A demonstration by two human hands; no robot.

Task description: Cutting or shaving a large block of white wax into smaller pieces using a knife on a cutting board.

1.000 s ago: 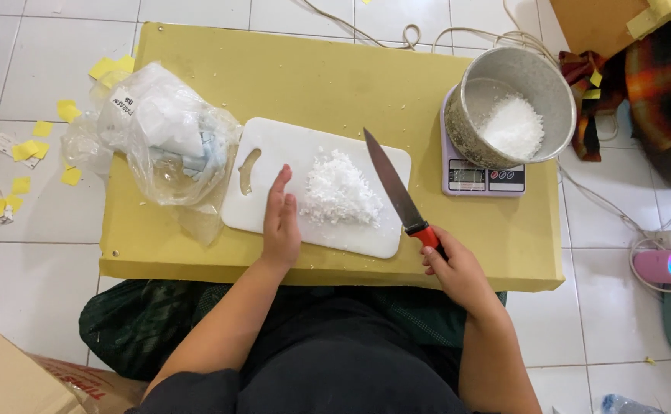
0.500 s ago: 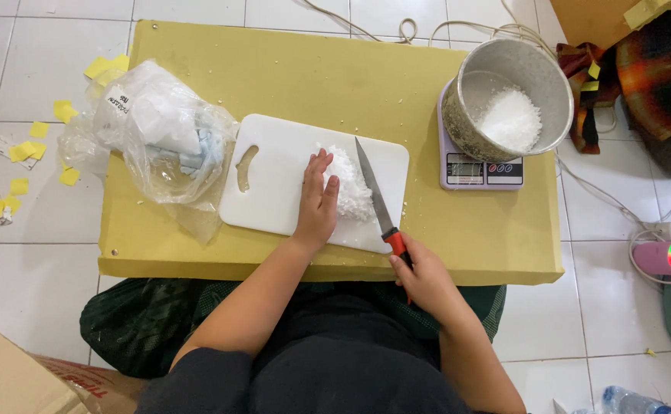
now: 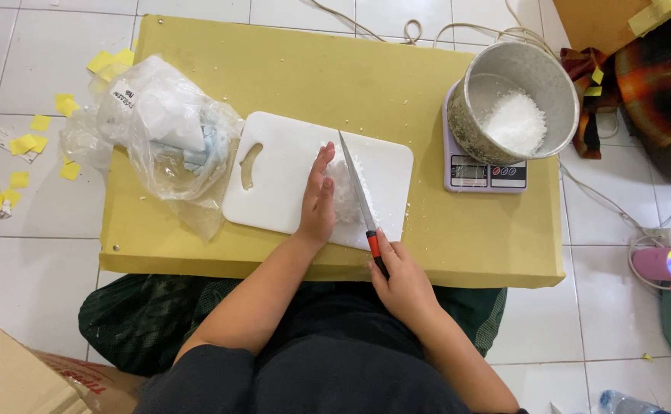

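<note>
The left hand [image 3: 318,201] lies flat and open, fingers straight, its edge pressed against a heap of white flaky material [image 3: 345,188] on the white plastic cutting board [image 3: 282,178]. The right hand [image 3: 401,280] is closed around the red-and-black handle of a knife [image 3: 361,198], whose long thin blade rests against the heap's other side, so the pile sits squeezed between palm and steel. The board, smooth with rounded corners and a slot handle, lies on a low mustard-yellow table [image 3: 335,77]. To its left a crumpled clear plastic bag [image 3: 159,134] holds white and pale blue contents, hard to make out through the folds. At the far right, a dull metal pot [image 3: 516,100] containing a mound of the same white flakes stands on a small digital kitchen scale [image 3: 483,173], covering most of it.
</note>
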